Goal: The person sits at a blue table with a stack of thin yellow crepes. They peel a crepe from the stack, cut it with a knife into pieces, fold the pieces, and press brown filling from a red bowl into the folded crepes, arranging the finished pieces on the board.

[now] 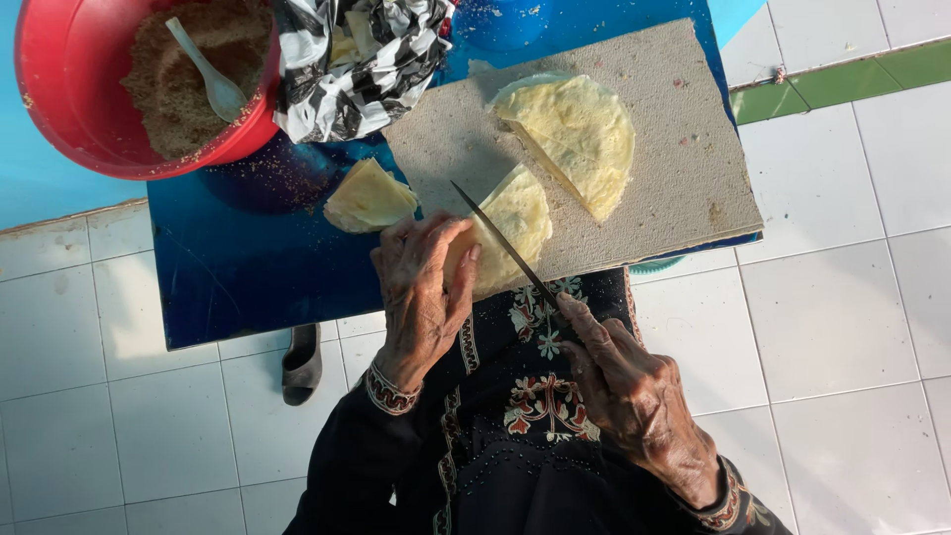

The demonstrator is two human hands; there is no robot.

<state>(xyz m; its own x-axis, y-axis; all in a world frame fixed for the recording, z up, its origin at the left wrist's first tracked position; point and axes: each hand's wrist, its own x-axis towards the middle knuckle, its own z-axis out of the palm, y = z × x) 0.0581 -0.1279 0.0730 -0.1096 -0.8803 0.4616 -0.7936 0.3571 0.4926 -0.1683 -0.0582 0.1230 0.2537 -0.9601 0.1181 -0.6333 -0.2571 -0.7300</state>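
My left hand [421, 287] presses down on a pale yellow flat dough piece [515, 223] at the near edge of a grey cutting board [684, 168]. My right hand [624, 386] grips the handle of a thin knife [500, 243] whose blade lies across that piece. A larger half-round of the same dough [580, 134] lies farther back on the board. A folded wedge of dough [369, 198] rests on the blue table [238, 267], left of my left hand.
A red bowl [59, 99] of brown crumbs with a white spoon [203, 74] stands at the back left. A black-and-white plastic bag [352, 64] sits beside it. White floor tiles [842, 297] surround the table; a dark sandal [302, 365] lies below its near edge.
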